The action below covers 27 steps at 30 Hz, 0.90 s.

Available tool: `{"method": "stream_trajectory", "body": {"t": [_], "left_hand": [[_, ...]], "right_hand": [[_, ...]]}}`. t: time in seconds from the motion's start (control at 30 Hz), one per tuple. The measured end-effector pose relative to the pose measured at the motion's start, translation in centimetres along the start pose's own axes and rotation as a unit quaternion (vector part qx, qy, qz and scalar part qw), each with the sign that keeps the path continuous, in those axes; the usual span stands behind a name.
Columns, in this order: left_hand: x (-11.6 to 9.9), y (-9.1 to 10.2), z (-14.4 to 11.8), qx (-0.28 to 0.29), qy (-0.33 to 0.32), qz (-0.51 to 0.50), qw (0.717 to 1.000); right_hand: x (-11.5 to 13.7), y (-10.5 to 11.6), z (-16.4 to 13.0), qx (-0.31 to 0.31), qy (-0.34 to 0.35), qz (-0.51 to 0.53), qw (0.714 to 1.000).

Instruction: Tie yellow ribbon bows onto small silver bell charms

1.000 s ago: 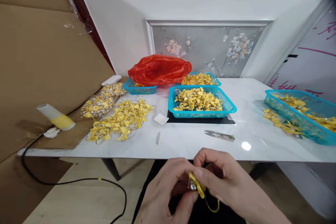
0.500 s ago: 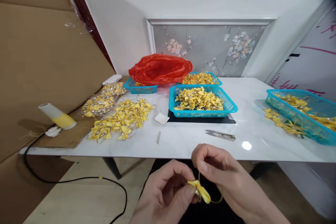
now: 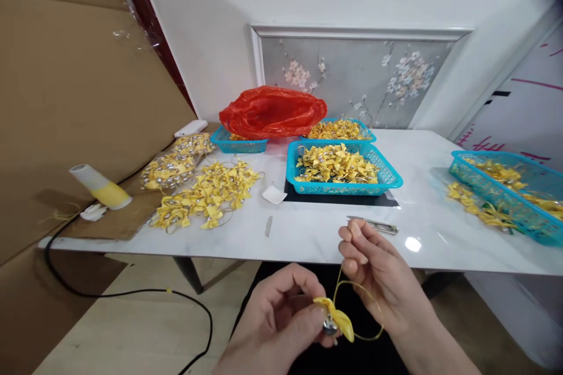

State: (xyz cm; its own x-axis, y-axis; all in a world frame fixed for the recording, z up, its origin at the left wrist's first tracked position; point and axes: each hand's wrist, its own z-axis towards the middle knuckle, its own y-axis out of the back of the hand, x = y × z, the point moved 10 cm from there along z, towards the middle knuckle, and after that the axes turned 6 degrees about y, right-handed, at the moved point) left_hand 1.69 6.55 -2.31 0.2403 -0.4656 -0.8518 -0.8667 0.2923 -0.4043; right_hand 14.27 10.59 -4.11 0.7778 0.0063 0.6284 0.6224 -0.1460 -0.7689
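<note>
Between the thumb and fingers of my left hand (image 3: 284, 319) is a yellow ribbon bow (image 3: 338, 319) with a small silver bell (image 3: 329, 326) under it. A thin yellow cord (image 3: 379, 310) loops out from the bow to the right. My right hand (image 3: 380, 272) is closed in a pinch on the cord, above and to the right of the bow. The cord's end is hidden in those fingertips. Just behind my right hand lie thread snips (image 3: 380, 226), partly covered by it.
Blue baskets (image 3: 345, 189) of yellow bows stand at the back centre and another basket (image 3: 528, 214) at the right. A red plastic bag (image 3: 272, 114) rests behind. Loose bows (image 3: 211, 193) are piled at the left, near a yellow-grey cone (image 3: 103, 187). A black cable (image 3: 127, 292) hangs off the left side.
My right hand has moved up and to the right, away from the bow, with the cord drawn out longer between my hands. My left hand keeps its hold on the bow.
</note>
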Motion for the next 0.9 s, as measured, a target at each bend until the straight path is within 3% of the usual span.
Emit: {"method": "stream_trajectory", "body": {"t": [0.4, 0.67, 0.8, 0.9], "left_hand": [[0.6, -0.1, 0.1, 0.005, -0.003, 0.007, 1.0], [0.3, 0.0, 0.0, 0.004, -0.02, 0.081, 0.997], [-0.3, 0.4, 0.0, -0.016, -0.037, 0.119, 0.992], [-0.4, 0.6, 0.2, -0.032, -0.039, 0.146, 0.988]], "right_hand": [[0.5, -1.1, -1.2, 0.024, 0.028, -0.014, 0.999], [-0.5, -2.0, -1.6, 0.054, 0.024, -0.051, 0.997], [-0.1, -1.4, -1.2, 0.026, 0.072, -0.079, 0.994], [-0.4, -0.6, -0.6, 0.01, 0.07, -0.092, 0.993]]}}
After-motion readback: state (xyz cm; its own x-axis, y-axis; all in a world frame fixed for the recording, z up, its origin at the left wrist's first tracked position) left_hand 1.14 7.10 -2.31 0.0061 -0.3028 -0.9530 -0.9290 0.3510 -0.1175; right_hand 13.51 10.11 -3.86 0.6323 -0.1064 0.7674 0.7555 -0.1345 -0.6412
